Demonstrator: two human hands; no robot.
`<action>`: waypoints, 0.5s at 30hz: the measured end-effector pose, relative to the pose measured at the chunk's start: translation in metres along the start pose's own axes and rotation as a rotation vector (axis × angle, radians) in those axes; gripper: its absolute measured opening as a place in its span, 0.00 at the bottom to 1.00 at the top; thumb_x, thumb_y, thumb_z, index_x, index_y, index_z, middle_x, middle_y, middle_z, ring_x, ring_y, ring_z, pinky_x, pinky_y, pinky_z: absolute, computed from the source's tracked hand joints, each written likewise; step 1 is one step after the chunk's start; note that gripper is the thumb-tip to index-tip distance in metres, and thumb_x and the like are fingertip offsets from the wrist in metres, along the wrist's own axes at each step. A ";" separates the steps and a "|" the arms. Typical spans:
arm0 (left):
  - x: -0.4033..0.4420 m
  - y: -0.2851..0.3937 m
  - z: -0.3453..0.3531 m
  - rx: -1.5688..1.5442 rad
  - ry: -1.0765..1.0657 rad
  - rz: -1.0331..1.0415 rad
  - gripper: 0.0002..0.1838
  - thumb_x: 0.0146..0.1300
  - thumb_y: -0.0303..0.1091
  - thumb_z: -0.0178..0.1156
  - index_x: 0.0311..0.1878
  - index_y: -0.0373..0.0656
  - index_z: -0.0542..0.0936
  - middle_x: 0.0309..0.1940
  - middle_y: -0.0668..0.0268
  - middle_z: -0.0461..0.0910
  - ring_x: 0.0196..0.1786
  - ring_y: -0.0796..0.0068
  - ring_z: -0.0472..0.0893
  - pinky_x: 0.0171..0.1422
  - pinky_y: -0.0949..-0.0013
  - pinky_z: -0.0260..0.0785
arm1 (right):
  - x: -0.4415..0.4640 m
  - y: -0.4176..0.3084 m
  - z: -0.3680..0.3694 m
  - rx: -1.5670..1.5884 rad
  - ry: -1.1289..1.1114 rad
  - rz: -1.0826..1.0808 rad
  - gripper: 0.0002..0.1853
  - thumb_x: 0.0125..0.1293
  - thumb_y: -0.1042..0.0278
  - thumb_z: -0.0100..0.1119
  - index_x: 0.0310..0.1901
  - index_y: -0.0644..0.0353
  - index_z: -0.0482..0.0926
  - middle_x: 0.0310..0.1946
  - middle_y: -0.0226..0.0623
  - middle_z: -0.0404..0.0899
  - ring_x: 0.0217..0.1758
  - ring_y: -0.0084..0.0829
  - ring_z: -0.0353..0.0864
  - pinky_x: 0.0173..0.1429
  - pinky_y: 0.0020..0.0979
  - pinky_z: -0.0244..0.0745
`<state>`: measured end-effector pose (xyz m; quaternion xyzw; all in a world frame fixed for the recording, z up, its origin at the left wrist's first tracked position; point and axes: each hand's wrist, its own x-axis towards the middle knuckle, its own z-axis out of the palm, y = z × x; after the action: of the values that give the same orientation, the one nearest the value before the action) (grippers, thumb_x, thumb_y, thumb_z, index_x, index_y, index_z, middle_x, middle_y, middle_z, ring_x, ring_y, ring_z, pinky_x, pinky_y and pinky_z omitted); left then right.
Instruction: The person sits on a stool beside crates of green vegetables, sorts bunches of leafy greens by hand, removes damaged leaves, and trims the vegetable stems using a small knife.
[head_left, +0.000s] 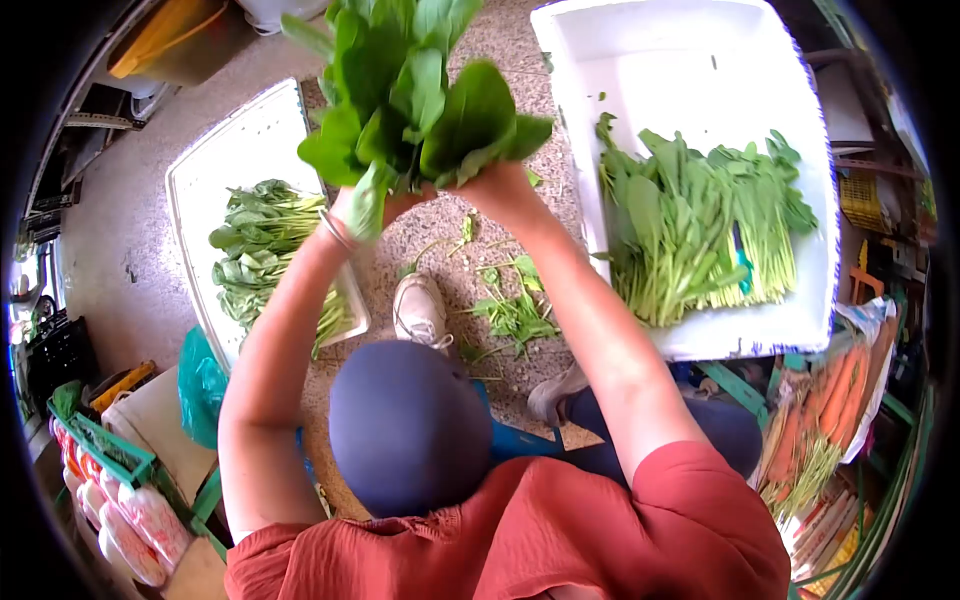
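Note:
Both of my arms reach forward, holding up a large bunch of leafy greens (400,95) at the top centre. My left hand (385,205) wraps round the lower left of the bunch, a bracelet on its wrist. From the lower right, my right hand (500,190) grips the same bunch; leaves hide most fingers of both hands. To the left a white tray (205,150) holds a pile of greens (265,245) with pale stems. A deep white bin (670,65) on the right holds more greens (690,220), with something teal (742,258) among the stems.
Loose leaves (515,305) lie on the speckled floor near my shoe (420,308). At the right are carrots (830,395) in a bag. A teal plastic bag (200,385) and a green crate (125,462) stand at the left, below a brown tub (185,50).

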<state>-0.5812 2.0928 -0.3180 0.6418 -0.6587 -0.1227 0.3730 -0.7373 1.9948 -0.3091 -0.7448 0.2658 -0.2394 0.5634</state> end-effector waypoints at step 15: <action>-0.119 -0.159 0.182 -0.276 -0.069 -0.309 0.23 0.61 0.39 0.54 0.59 0.44 0.68 0.53 0.59 0.72 0.55 0.58 0.70 0.58 0.58 0.64 | -0.010 0.133 0.057 0.820 -0.021 0.110 0.28 0.53 0.76 0.66 0.56 0.59 0.66 0.48 0.34 0.76 0.50 0.23 0.74 0.55 0.28 0.70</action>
<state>-0.5919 2.1234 -0.5851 0.6736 -0.5416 -0.2894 0.4113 -0.7248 2.0121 -0.4526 -0.4459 0.1819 -0.2873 0.8280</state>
